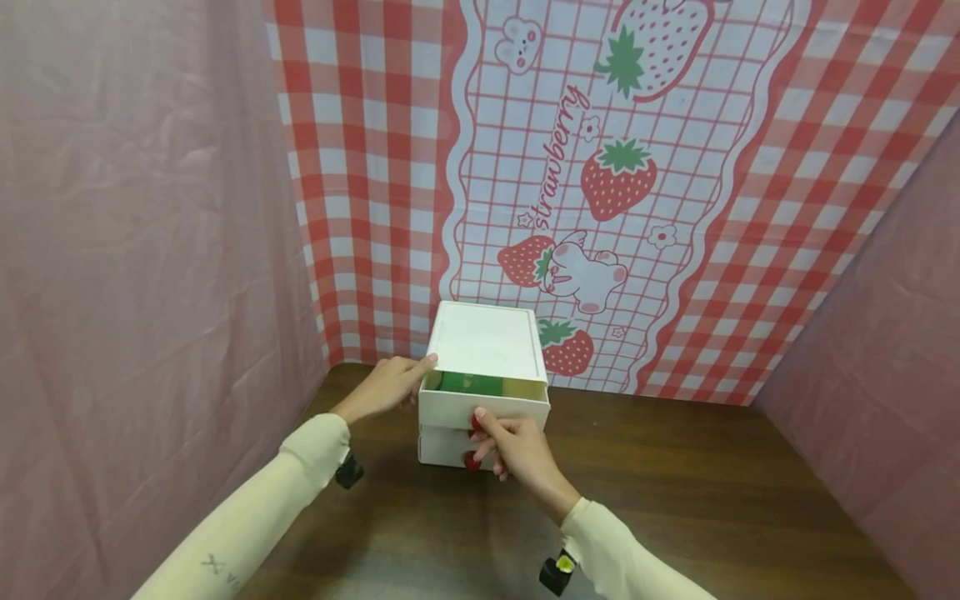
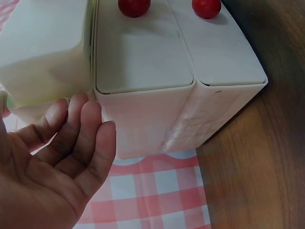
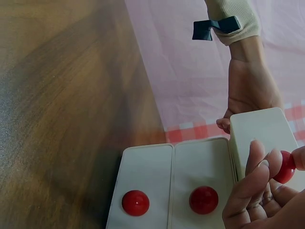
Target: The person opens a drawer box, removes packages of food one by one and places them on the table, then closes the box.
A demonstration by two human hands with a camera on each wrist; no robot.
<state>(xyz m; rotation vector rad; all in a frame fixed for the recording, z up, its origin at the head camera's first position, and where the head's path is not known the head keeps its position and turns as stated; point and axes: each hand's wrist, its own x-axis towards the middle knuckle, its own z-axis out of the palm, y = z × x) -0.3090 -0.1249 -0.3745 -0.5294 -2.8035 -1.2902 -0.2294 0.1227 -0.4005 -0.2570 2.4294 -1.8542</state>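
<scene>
Drawer box (image 1: 487, 337): smooth, matt plastic
Red knobs (image 3: 204, 200): glossy plastic
Tabletop (image 1: 675, 475): wood-grained, faintly shiny
Curtain (image 1: 150, 250) at 9 o'clock: creased cloth

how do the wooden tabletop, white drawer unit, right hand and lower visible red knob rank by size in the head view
Largest to smallest, by visible area:
1. wooden tabletop
2. white drawer unit
3. right hand
4. lower visible red knob

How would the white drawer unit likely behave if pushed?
The white drawer unit is probably stiff: its panels look flat and straight-edged. Rolling seems unlikely, since it sits flat on the table. The top drawer, partly open, might slide inward first.
</scene>
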